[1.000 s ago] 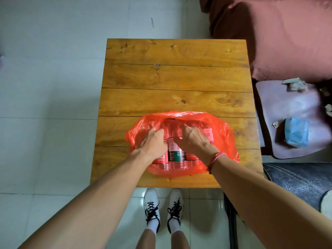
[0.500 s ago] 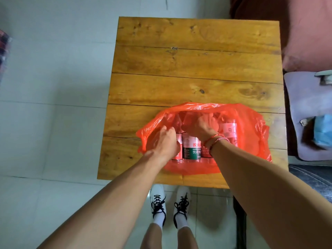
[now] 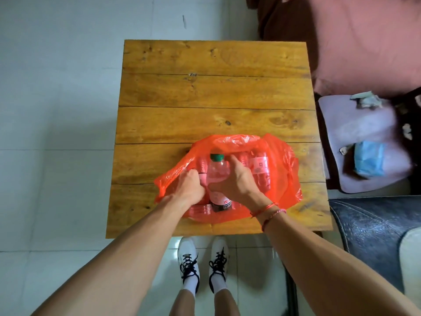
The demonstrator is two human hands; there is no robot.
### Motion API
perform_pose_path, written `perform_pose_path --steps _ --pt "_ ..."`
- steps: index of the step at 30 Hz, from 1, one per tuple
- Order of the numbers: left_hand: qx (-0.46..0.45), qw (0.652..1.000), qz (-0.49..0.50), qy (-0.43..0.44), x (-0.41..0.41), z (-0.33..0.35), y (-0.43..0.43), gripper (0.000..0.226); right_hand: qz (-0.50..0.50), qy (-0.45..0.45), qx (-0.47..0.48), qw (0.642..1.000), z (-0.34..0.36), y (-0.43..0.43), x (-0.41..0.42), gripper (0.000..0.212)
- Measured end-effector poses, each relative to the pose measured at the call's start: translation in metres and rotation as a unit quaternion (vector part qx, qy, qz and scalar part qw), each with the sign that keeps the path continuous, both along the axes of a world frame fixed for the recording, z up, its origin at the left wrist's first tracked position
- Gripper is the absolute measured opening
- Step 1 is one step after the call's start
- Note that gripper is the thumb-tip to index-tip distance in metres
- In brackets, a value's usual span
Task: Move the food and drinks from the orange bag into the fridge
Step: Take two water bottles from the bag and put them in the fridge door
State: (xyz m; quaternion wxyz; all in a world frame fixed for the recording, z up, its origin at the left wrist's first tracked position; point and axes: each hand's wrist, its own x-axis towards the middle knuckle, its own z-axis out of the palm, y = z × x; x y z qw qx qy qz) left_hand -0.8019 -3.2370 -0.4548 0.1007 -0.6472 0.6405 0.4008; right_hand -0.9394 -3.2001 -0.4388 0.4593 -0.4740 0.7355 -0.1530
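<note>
Fingers of the right hand curl round a clear, green-capped plastic bottle at the mouth of the crinkled orange bag. The left hand grips the bag's thin rim. The bag sits on a planked wooden table.

Access to the crumpled orange plastic bag is from above, through its open mouth. The left hand grips the left rim. The right hand and the green-capped clear plastic bottle fill the centre. Pink-labelled bottles crowd the right. Bare planks of the square wooden table lie beyond. A lilac-cushioned chair flanks the table's right edge.
</note>
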Motion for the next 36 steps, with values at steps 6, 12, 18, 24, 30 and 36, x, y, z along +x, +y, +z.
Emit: perform_pose_path --steps 6,12,18,24,30,36 --pt "0.026 0.999 -0.027 -0.036 -0.012 -0.018 0.002 0.040 -0.064 0.004 -0.095 0.993 0.020 0.019 -0.029 0.048" --pt "-0.019 0.993 -0.098 -0.062 -0.035 -0.014 0.024 0.031 -0.088 0.029 -0.116 0.989 0.050 0.018 -0.053 0.052" --pt "-0.100 0.994 -0.046 -0.012 -0.049 -0.027 0.017 0.040 -0.104 0.023 -0.140 0.984 0.060 0.019 -0.070 0.049" --pt "-0.004 0.997 0.067 0.029 -0.075 -0.036 -0.005 0.066 -0.100 0.021 -0.164 0.981 0.058 0.021 -0.082 0.053" --pt "0.000 0.995 0.088 0.041 -0.074 -0.051 -0.024 0.057 -0.086 0.010 -0.173 0.981 0.053 0.021 -0.090 0.050" --pt "0.061 0.980 0.170 0.087 -0.069 -0.053 -0.019 0.044 -0.094 0.011 -0.173 0.980 0.057 0.023 -0.095 0.050"
